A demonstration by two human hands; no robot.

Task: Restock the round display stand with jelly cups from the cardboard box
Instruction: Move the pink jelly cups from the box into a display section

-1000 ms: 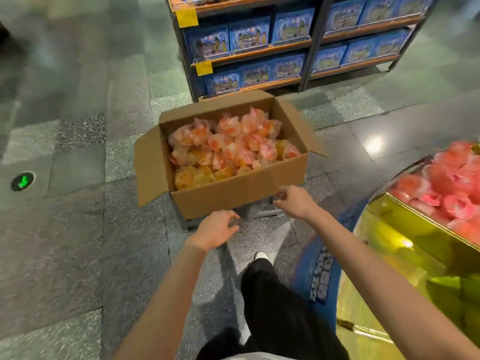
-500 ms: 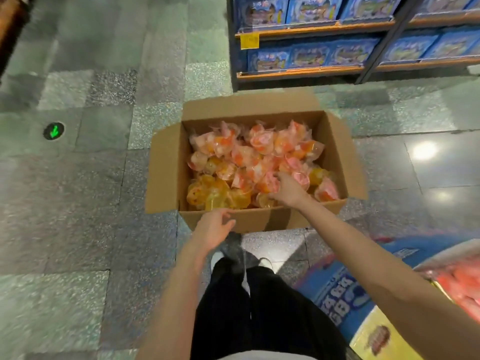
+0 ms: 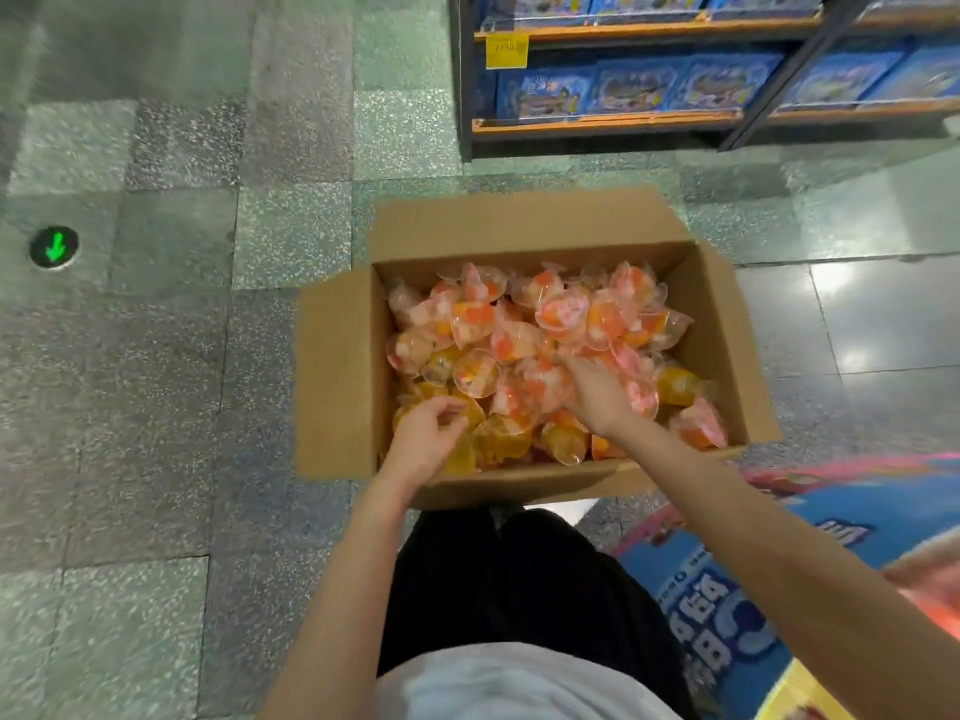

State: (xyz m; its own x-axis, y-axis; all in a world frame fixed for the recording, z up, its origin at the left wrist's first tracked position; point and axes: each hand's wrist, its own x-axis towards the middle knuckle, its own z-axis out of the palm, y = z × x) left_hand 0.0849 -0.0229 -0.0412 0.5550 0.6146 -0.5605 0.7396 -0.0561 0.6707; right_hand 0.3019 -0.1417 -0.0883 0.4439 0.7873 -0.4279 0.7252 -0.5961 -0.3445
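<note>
— Jelly cups: where are they seen?

— They are heaped in the open cardboard box on the grey tiled floor, just beyond the black trousers. Yellow cups are piled along the near wall, pink and orange ones further back.

— How are the hands placed?

— The left hand is held over the near left corner, fingers loosely curled with nothing gripped. The right hand is laid among the pink cups at the middle; whether a cup is gripped cannot be told.

— And the display stand?

— Only its blue printed side is seen at lower right, beside the box.

— Further off?

— A shelf unit stocked with blue boxes is seen behind, and a green arrow marker is set in the floor at far left.
</note>
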